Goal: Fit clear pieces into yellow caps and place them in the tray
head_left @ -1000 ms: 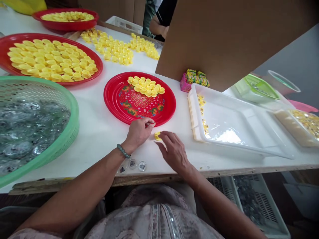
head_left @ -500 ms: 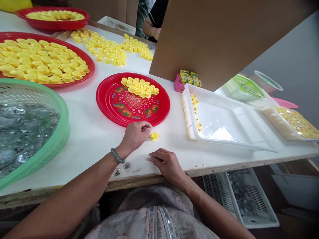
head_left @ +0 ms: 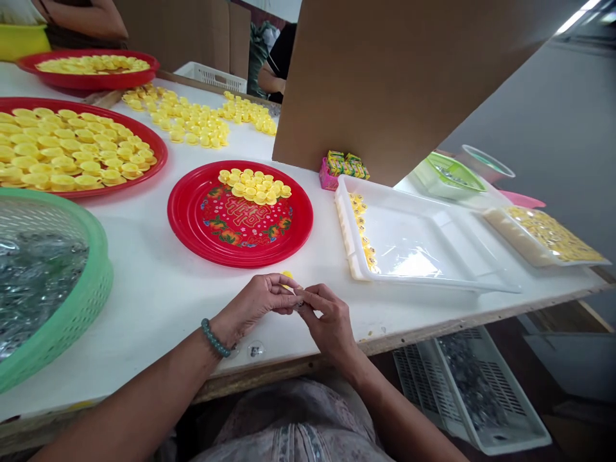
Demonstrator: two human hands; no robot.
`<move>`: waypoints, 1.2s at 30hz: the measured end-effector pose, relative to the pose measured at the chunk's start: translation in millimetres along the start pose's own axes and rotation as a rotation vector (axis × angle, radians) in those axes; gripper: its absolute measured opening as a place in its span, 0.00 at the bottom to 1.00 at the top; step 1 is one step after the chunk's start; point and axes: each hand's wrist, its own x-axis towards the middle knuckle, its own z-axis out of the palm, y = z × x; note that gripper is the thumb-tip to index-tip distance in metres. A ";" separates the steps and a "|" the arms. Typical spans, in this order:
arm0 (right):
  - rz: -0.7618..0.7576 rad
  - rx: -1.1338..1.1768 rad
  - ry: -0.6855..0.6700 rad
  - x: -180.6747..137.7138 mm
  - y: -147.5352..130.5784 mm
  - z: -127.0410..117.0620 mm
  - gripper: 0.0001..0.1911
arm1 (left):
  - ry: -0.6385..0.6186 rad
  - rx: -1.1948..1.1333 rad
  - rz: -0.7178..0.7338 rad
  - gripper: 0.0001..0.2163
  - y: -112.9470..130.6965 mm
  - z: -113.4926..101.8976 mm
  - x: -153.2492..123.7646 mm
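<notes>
My left hand [head_left: 260, 301], with a green bead bracelet [head_left: 215, 338] at the wrist, pinches with its fingertips close to the table's front edge. My right hand [head_left: 328, 316] meets it there, thumb and fingers also pinched. Between the fingertips is something small, mostly hidden, whose kind I cannot make out. Just beyond my left fingers a bit of a yellow cup-shaped piece [head_left: 287, 274] shows. A small clear round piece with a dark mark [head_left: 255, 350] lies below my left hand; another is partly covered by the wrist. Farther back, a red tray [head_left: 240, 255] carries a cluster of yellow pieces [head_left: 255, 186].
A green basket [head_left: 99, 269] of clear pieces stands left, with a large red tray [head_left: 161, 151] of yellow pieces behind. At right are a white bin [head_left: 414, 237], a cardboard panel [head_left: 380, 83] and a small pink box [head_left: 328, 178]. Other people sit across the table.
My hands, apart before, have come together at the fingertips. My left hand has moved down towards the table's front edge, away from the red tray. The view has tilted up a little.
</notes>
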 end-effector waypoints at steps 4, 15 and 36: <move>0.107 0.075 -0.055 2.0 5.8 -5.3 0.15 | 0.007 -0.009 0.007 0.20 1.1 0.7 1.3; 0.420 0.782 -0.167 3.1 1.7 -15.3 0.10 | 0.122 0.080 0.127 0.16 9.8 -0.1 2.6; -0.026 0.011 -0.132 12.1 6.9 -14.3 0.12 | 0.155 0.203 -0.098 0.06 -6.5 5.6 5.5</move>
